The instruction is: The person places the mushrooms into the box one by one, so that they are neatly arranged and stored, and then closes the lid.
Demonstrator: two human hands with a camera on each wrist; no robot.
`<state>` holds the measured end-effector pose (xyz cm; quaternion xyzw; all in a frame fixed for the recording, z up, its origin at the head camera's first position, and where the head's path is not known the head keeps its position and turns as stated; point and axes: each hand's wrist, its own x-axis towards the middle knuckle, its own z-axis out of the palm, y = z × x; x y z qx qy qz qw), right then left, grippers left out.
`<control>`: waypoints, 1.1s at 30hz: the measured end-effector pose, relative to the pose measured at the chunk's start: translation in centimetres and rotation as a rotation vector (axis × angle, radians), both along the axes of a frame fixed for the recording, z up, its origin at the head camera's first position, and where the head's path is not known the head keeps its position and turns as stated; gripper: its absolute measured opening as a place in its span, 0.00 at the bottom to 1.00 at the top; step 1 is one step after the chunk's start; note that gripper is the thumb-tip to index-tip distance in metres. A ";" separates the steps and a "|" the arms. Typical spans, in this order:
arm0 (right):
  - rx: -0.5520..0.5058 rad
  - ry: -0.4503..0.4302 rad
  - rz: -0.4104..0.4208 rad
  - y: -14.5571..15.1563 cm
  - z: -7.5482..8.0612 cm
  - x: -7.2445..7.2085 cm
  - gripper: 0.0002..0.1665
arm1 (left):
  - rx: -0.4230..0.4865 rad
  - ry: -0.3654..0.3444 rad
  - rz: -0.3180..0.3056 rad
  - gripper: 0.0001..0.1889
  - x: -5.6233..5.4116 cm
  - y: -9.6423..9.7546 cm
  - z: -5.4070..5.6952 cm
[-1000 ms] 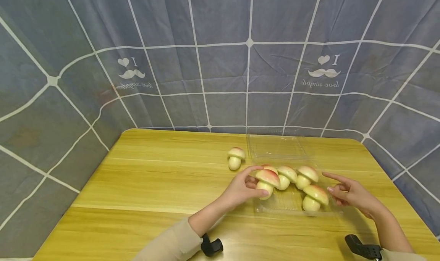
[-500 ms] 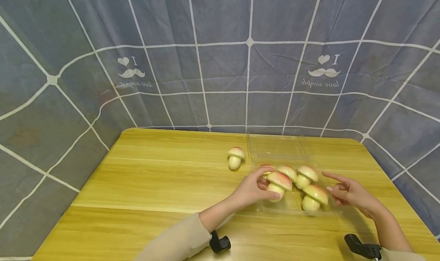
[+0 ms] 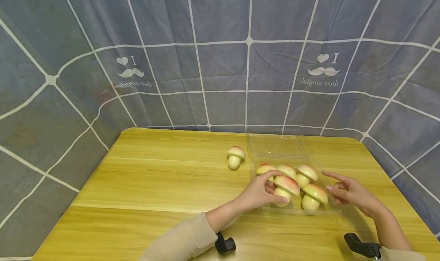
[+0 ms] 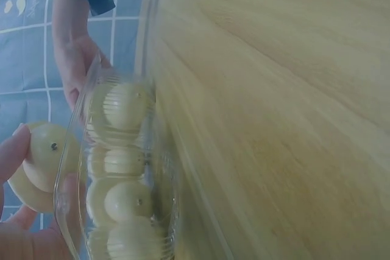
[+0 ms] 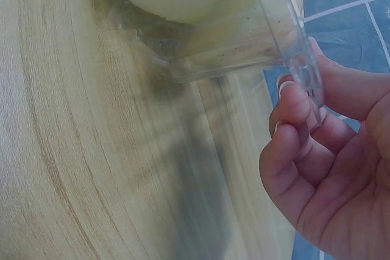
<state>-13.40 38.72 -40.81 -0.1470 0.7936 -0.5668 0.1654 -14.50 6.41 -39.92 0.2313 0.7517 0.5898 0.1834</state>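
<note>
My left hand (image 3: 256, 192) pinches a toy mushroom (image 3: 287, 185) with a pale yellow stem and red-tinged cap. It hangs above the front part of a clear plastic clamshell box (image 5: 241, 60); the left wrist view shows this mushroom (image 4: 52, 159) just outside and above the rim. Several similar mushrooms (image 3: 311, 203) lie inside the box, some partly hidden behind my left hand. My right hand (image 3: 355, 194) pinches the box's right rim between thumb and fingers, clearly seen in the right wrist view, with the index finger extended in the head view.
One more mushroom (image 3: 235, 157) stands on the wooden table (image 3: 154, 177), left of the box. The box's transparent lid (image 3: 277, 144) lies folded back behind it. A grey-blue curtain (image 3: 220, 70) with white lines hangs around the table's far side and sides.
My left hand has carried its mushroom to the right and slightly toward the front, over the box, uncovering the mushroom at the back left. My right hand has stayed at the rim.
</note>
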 end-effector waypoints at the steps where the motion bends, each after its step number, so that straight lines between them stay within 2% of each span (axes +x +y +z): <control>1: 0.001 0.000 -0.002 0.0 0.0 0.0 0.32 | -0.002 -0.003 -0.004 0.32 0.0 0.1 0.0; 6: 0.009 0.002 -0.005 0.0 0.0 0.0 0.32 | -0.012 -0.011 -0.018 0.32 0.2 0.9 0.0; 17: 0.026 0.002 -0.021 0.0 0.1 0.1 0.30 | -0.069 0.046 0.007 0.33 0.2 2.2 -0.5; 23: 0.026 -0.027 -0.032 -0.2 0.3 0.2 0.28 | -0.080 0.048 0.025 0.33 0.3 2.6 -0.6; 33: 0.024 -0.015 -0.023 -0.1 0.4 0.1 0.30 | -0.093 0.061 0.024 0.32 0.2 3.2 -1.0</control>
